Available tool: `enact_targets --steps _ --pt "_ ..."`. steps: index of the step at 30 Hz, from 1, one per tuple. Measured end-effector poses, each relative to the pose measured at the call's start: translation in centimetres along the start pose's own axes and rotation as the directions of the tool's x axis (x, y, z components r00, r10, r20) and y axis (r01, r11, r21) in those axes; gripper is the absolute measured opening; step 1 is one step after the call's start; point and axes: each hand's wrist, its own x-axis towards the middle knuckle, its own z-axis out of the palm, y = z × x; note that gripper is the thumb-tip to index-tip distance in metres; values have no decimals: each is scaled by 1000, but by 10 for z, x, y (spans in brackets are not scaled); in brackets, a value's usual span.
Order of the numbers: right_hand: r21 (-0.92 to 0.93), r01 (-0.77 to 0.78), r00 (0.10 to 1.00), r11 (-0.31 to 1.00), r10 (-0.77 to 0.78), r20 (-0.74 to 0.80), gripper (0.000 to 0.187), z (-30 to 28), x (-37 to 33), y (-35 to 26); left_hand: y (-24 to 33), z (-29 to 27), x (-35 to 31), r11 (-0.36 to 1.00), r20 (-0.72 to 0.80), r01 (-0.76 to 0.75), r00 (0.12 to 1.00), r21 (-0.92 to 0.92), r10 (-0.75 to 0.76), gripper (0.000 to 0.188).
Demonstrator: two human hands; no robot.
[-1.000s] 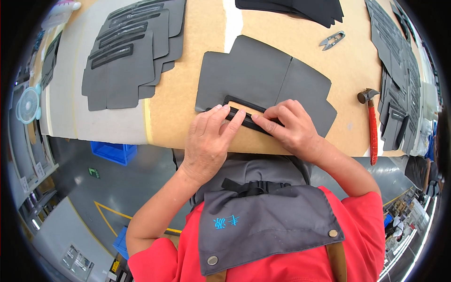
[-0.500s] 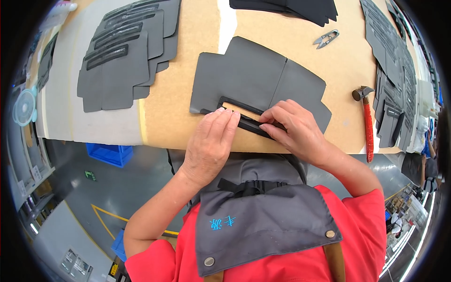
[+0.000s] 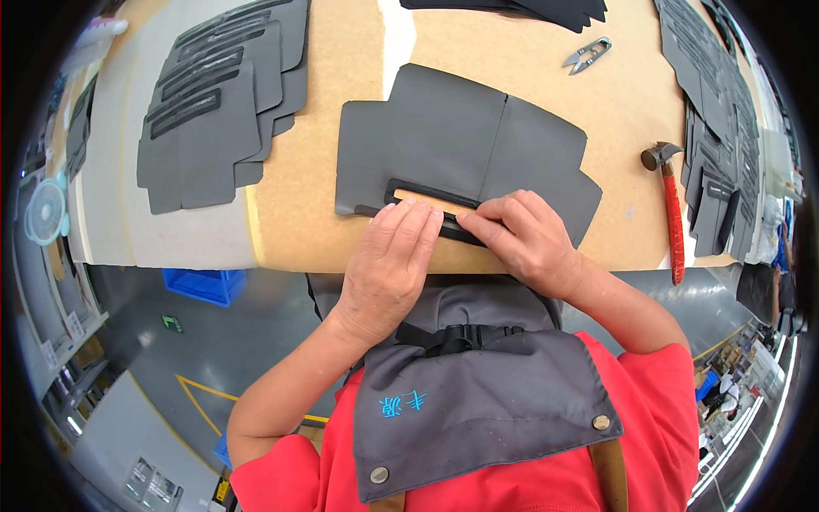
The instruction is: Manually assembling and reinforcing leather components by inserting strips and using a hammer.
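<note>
A dark grey flat panel [image 3: 439, 128], cut in steps at its corners, lies on the worktable with a long slot near its front edge. Tan tabletop shows through the slot, and a black strip [image 3: 465, 231] runs along the slot's near side. My left hand [image 3: 375, 269] lies with fingers stretched out and side by side, their tips pressing the strip at the slot's left part. Just to the right, my right hand [image 3: 531, 243] pinches the strip between thumb and bent forefinger. The fingers hide part of the slot's near edge.
Overlapping grey panels with black-edged slots [image 3: 200, 145] lie on the left, more panels [image 3: 712, 154] on the right. Thread snips [image 3: 587, 56], a red-handled hammer [image 3: 671, 205] and black sheets [image 3: 520, 10] also lie on the table [image 3: 299, 188]. A blue crate [image 3: 205, 286] stands below.
My right hand has shifted slightly left along the strip, its thumb now closer to my left fingertips. The left hand keeps pressing at nearly the same spot. The whole view has shifted slightly.
</note>
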Motion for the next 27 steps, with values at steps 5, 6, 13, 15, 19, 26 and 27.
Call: enact_targets --steps 5,6,13,15,19,26,27 --pt "167 -193 980 967 199 -25 29 -1 -4 -3 2 6 -6 1000 8 -3 1000 2 3 48" --pt "196 -232 971 953 237 -5 30 -3 -6 -4 2 5 -6 1000 8 -3 1000 1 3 48" --pt "131 -111 992 985 117 -42 39 -1 -18 0 2 4 -6 1000 32 -2 999 -22 2 55" --pt "56 -36 999 998 37 -18 44 -2 -19 2 1 3 -5 1000 38 -9 999 -27 10 57" --pt "42 14 1000 999 -13 -7 44 -2 -21 4 0 4 -5 999 34 -29 999 -15 30 57" --pt "-67 108 994 992 -108 -10 44 -1 -19 -1 7 6 -5 997 63 -66 996 -51 69 44" --pt "-76 116 993 990 -117 -14 43 -2 -19 -1 8 7 -5 996 63 -69 995 -52 72 44"
